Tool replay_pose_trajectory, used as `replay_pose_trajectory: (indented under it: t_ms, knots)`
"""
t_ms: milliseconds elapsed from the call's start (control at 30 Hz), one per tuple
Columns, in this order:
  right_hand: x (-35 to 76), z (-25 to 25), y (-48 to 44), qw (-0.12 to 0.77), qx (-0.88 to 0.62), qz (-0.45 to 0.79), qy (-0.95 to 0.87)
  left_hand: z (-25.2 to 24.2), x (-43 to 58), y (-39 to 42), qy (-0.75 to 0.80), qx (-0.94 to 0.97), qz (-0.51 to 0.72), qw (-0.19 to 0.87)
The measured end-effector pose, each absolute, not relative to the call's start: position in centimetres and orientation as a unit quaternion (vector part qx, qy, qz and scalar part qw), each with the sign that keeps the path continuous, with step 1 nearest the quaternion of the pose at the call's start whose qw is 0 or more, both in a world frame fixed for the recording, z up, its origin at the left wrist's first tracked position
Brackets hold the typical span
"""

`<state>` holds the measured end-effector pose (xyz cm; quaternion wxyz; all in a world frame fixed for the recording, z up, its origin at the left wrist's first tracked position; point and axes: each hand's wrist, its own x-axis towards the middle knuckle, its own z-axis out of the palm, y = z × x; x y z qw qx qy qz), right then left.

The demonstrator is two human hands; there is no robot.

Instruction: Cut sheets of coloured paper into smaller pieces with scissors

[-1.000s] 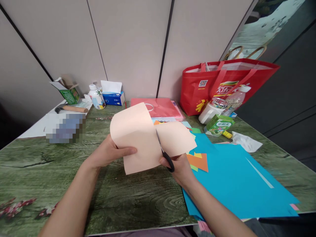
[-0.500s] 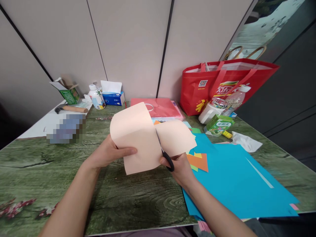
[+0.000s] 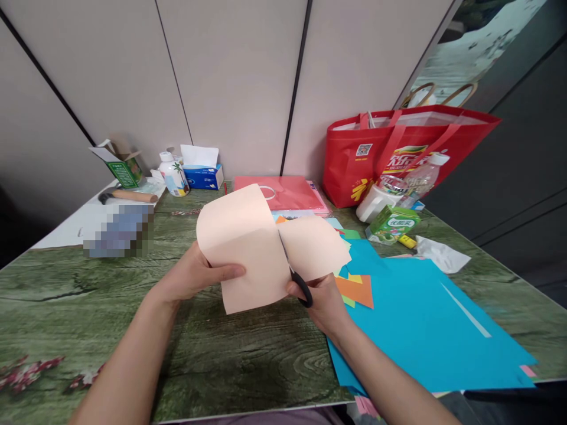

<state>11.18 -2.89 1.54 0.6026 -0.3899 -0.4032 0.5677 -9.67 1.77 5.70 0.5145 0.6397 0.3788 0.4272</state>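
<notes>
A pale peach sheet of paper (image 3: 248, 248) is held up above the table, curled at its left side. My left hand (image 3: 199, 274) grips that side, thumb on the front and the other fingers hidden behind. Black-handled scissors (image 3: 302, 289) sit in my right hand (image 3: 325, 301), which is closed round the handles. Their blades lie in a long slit that parts the sheet from a rounded flap on the right. Below and right of my right hand, orange paper pieces (image 3: 361, 292) rest on large blue paper (image 3: 416, 319).
Along the back stand a blue tissue box (image 3: 204, 177), a white bottle (image 3: 174, 175) and a red bag (image 3: 354, 159). A hammer (image 3: 133, 195) lies at left. A green carton (image 3: 392, 224) and clear bottle (image 3: 427, 177) stand at right. Behind the sheet lies a red folder (image 3: 292, 192).
Almost nothing differs. The peach paper has shifted very slightly left, and both hands keep their hold.
</notes>
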Motion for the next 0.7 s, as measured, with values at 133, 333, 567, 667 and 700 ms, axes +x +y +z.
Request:
replay_pose_trajectory:
  t_ms: [133, 333, 567, 667, 700]
  knots:
    - [11.24, 1.39, -2.89, 0.593, -0.387, 0.580, -0.404, 5.66, -9.68, 1.84, 0.377, 0.636, 0.429, 0.520]
    - [11.26, 1.27, -2.80, 0.583, -0.395, 0.579, -0.411, 5.63, -9.72, 1.65, 0.379, 0.638, 0.431, 0.513]
    - [11.18, 1.29, -2.79, 0.585, -0.394, 0.578, -0.410, 5.73, -9.71, 1.72, 0.384, 0.646, 0.420, 0.509]
    - [11.17, 1.23, -2.76, 0.589, -0.390, 0.579, -0.407, 5.78, -9.77, 1.75, 0.384, 0.646, 0.414, 0.514]
    - [11.16, 1.22, -2.75, 0.590, -0.387, 0.581, -0.405, 5.79, -9.79, 1.75, 0.385, 0.646, 0.412, 0.514]
